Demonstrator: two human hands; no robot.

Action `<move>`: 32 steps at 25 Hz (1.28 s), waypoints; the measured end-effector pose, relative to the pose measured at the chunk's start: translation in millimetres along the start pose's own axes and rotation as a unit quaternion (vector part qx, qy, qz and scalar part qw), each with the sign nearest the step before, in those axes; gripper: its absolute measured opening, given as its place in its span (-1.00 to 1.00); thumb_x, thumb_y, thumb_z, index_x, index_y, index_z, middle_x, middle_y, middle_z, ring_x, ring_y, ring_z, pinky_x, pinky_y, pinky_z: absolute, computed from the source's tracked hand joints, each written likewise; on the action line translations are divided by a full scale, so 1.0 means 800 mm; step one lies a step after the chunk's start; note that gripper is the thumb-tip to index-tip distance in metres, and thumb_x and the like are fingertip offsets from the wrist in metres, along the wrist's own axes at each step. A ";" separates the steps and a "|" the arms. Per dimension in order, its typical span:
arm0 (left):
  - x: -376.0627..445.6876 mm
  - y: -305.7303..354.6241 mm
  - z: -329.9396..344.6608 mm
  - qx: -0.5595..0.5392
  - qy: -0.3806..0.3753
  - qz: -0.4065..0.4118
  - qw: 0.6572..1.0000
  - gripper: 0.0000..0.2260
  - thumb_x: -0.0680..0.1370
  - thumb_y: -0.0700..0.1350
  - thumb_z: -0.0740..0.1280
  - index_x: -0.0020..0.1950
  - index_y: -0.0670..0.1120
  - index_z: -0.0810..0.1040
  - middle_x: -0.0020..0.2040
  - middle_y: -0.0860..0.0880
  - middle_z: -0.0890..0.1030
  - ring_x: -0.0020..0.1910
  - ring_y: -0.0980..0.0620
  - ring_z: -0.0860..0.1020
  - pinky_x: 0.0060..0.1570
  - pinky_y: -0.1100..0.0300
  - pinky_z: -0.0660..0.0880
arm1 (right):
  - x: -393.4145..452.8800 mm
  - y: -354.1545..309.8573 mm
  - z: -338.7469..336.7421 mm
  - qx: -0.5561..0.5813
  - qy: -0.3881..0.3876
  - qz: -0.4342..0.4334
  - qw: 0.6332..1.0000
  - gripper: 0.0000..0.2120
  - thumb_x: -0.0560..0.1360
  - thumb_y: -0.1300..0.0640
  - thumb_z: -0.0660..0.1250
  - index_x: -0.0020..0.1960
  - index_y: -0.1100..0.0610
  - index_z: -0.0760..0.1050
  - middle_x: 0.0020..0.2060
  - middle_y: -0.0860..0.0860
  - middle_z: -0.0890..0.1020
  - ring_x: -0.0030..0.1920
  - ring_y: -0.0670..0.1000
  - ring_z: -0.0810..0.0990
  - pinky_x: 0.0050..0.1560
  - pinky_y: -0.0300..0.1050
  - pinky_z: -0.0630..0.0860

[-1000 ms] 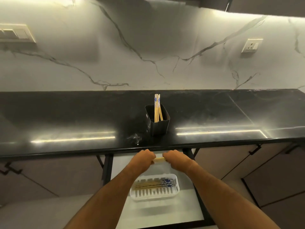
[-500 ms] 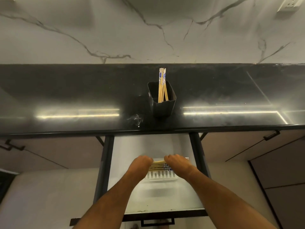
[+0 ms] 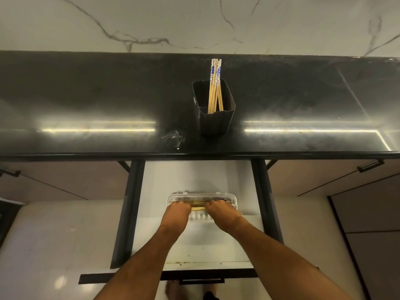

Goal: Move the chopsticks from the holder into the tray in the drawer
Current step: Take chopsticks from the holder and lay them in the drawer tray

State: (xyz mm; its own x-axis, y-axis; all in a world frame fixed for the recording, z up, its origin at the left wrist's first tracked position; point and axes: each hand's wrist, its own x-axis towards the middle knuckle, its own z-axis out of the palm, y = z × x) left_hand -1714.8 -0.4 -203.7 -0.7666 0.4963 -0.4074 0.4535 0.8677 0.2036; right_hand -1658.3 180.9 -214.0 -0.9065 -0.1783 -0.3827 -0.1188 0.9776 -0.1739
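A black holder (image 3: pixel 214 118) stands on the dark countertop and still contains several wooden chopsticks (image 3: pixel 215 87) with blue-patterned tops. Below it the drawer (image 3: pixel 194 245) is pulled out, and a white slotted tray (image 3: pixel 232 199) lies inside. My left hand (image 3: pixel 176 213) and my right hand (image 3: pixel 219 211) are down in the tray, each curled over one end of a bundle of chopsticks (image 3: pixel 198 207) that lies across it. Only the middle of that bundle shows between my hands. More chopsticks lie along the tray's far side.
The black countertop (image 3: pixel 86 105) runs the full width with a marble wall behind it. Dark drawer rails (image 3: pixel 129 208) flank the drawer, and closed cabinet fronts with black handles (image 3: pixel 370 165) sit on both sides. The drawer's front edge (image 3: pixel 201 276) is nearest me.
Both hands have gone down from just under the counter edge into the tray, carrying the bundle with them. The view has tilted downward, so the holder now sits higher and farther away.
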 end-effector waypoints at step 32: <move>0.002 -0.020 0.034 -0.155 0.210 0.025 0.965 -0.53 0.47 -0.07 0.53 0.33 -0.12 0.51 0.17 -0.09 0.60 0.10 -0.02 0.59 0.18 0.22 0.50 | -0.001 0.035 0.034 0.155 0.166 0.092 0.969 -0.78 0.54 0.20 0.44 0.18 0.14 0.58 0.07 0.09 0.67 0.05 0.06 0.65 0.15 -0.04 0.64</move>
State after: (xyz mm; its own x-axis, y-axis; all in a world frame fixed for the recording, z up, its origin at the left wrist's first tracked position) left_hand -1711.0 -14.6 -232.0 -0.8930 0.4501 -0.0072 0.3872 0.7762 0.4975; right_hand -1649.8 205.7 -243.1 -0.9875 0.0923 -0.1280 0.1379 0.8991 -0.4154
